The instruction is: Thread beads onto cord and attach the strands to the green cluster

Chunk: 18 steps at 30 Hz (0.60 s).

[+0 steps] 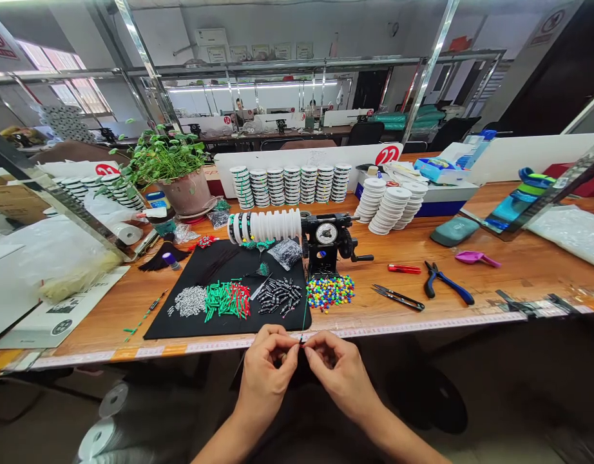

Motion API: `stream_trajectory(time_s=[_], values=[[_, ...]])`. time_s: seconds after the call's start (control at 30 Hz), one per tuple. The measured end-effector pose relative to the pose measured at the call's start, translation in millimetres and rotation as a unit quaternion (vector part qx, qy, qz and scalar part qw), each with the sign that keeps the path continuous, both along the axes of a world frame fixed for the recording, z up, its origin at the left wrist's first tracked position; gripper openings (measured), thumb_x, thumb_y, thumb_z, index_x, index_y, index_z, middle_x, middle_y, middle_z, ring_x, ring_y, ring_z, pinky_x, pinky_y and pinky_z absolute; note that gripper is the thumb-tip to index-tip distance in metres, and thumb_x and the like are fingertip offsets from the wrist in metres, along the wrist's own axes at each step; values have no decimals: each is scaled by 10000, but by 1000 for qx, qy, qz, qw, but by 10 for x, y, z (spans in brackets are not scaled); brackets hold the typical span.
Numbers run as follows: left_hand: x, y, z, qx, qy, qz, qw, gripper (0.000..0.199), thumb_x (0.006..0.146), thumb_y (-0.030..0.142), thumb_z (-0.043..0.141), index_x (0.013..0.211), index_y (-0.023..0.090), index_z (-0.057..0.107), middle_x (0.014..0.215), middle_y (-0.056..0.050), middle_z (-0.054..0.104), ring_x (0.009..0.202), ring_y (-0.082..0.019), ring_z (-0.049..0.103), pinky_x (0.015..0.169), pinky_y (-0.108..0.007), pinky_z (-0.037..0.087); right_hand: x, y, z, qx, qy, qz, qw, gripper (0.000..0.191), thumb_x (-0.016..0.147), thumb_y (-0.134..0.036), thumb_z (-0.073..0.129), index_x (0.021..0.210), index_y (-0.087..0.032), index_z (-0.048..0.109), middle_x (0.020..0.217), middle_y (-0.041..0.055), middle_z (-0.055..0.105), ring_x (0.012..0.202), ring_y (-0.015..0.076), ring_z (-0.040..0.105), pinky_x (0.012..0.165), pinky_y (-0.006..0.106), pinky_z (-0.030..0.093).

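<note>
My left hand (268, 364) and my right hand (338, 367) meet just in front of the table's edge, thumbs and forefingers pinched. Between the fingertips is a small piece with red and dark parts, mostly covered by the fingers. A thin green line (305, 316) rises from it toward the black hand-cranked winding machine (326, 235), which carries a row of white spools (272, 225). Beyond my hands, on a black mat (181, 327), lie silvery beads (189, 301), green tubes (217, 301), red tubes (239, 299) and black parts (280, 296). Multicoloured beads (330, 292) lie beside the mat.
To the right lie tweezers (398, 297), blue-handled pliers (446, 283), a red item (404, 269) and a pink scoop (477, 258). Stacked white spools (388, 206) stand behind. A potted plant (183, 190) is at the back left. Paper rolls (98, 438) lie below the table.
</note>
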<state>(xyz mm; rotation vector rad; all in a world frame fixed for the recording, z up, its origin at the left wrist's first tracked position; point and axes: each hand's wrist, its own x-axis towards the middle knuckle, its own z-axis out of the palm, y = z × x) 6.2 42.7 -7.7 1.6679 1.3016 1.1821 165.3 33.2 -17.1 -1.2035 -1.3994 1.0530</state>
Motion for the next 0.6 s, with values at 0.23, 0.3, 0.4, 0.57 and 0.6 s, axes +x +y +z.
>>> stream_trajectory(time_s=[0.23,0.3,0.4,0.57,0.6], values=[[40,19,33,-17,-47,-1,999,113,826,257,692,756,174,724,849,-46,598,714,-150,597,578,-213,478,-6,37,38,-86,142,32,986,260,769,-412,735,731,-165,663,534,-46,466,457,85,331,443,216,263],[57,41,37,-30,-86,-4,996,114,805,266,713,744,171,730,834,-43,595,700,-146,589,568,-209,473,-38,44,8,-165,261,81,948,386,718,-518,785,724,-181,598,481,-96,366,403,55,212,393,199,171],[54,71,48,-58,-133,-6,989,145,760,301,752,709,166,739,804,-45,600,723,-159,588,616,-227,487,-73,12,-47,-202,309,135,920,482,705,-608,796,778,-194,560,461,-131,307,372,41,157,370,191,133],[20,86,133,-161,-173,-37,971,272,706,406,812,658,154,723,730,-22,574,691,-150,530,646,-245,462,-42,-86,-35,-43,105,66,991,285,895,-426,670,767,-176,625,618,-23,514,525,109,434,487,222,338],[21,86,153,-178,-182,-41,966,297,705,423,815,647,152,710,726,-14,563,660,-134,501,613,-234,437,-32,-92,-20,6,68,33,997,244,908,-365,652,755,-177,633,689,5,556,582,125,476,518,230,362]])
